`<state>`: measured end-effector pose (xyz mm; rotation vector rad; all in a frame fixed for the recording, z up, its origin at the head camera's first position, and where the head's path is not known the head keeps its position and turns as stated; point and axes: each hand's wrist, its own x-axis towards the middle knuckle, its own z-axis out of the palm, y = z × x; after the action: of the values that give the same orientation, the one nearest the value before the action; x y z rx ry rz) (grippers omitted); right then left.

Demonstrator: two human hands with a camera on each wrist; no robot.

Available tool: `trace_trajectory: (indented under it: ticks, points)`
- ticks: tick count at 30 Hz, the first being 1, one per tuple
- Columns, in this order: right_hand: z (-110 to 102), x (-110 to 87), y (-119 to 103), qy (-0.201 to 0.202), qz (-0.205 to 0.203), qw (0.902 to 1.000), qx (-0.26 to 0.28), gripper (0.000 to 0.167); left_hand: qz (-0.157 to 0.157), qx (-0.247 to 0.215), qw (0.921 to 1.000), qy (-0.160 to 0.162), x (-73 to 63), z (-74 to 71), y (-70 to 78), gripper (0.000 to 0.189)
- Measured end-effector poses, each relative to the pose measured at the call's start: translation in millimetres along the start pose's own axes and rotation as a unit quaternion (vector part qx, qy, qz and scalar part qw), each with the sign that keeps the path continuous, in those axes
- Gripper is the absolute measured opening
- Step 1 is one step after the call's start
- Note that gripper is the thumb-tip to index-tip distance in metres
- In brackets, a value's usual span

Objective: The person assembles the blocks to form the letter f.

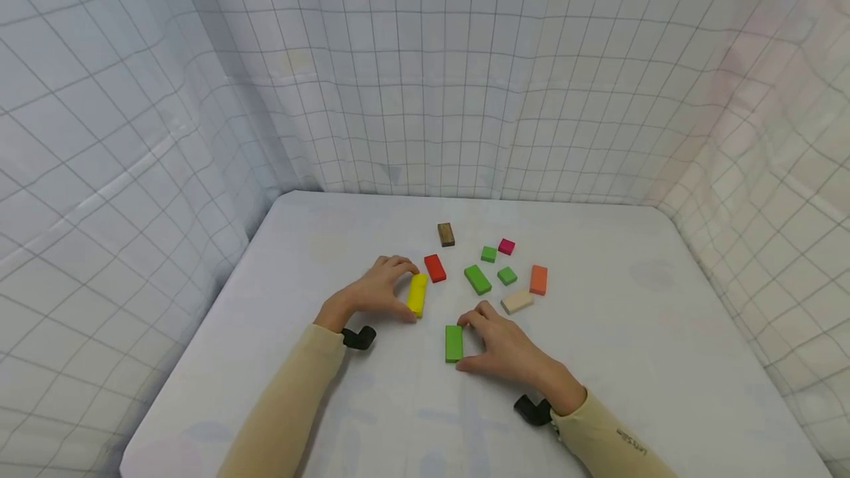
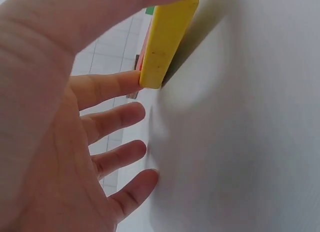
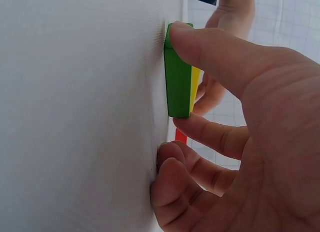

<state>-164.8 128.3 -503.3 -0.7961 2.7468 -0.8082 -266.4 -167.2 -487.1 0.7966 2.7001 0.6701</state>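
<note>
My left hand (image 1: 381, 290) pinches a yellow block (image 1: 416, 295) by its two ends, thumb at the near end and index finger at the far end. In the left wrist view the yellow block (image 2: 170, 41) is tilted against the white surface, and the other fingers (image 2: 120, 119) spread loosely below it. Nearer to me, my right hand (image 1: 508, 345) holds a green block (image 1: 454, 344) end to end between thumb and index finger. The right wrist view shows this green block (image 3: 178, 81) close against the surface, with the remaining fingers curled beside it.
Beyond the hands lie a red block (image 1: 434, 268), a brown block (image 1: 446, 234), a longer green block (image 1: 477, 279), small green blocks (image 1: 508, 276), a pink block (image 1: 507, 246), an orange block (image 1: 538, 280) and a beige block (image 1: 516, 302). White gridded curtains (image 1: 432, 80) surround the table (image 1: 631, 330).
</note>
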Motion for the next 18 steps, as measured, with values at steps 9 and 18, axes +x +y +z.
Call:
trace_trajectory:
  ticks: [9,18]
  points:
    - [1.4,0.5,1.2,0.003,0.000,1.0000,-0.004,0.060,0.006,-0.029,0.9993,0.023,4.5,10.3,12.9,0.083]
    - [1.1,0.7,1.3,0.005,-0.008,0.9999,-0.004,0.060,0.020,-0.029,0.9989,0.030,13.2,21.9,19.9,0.088]
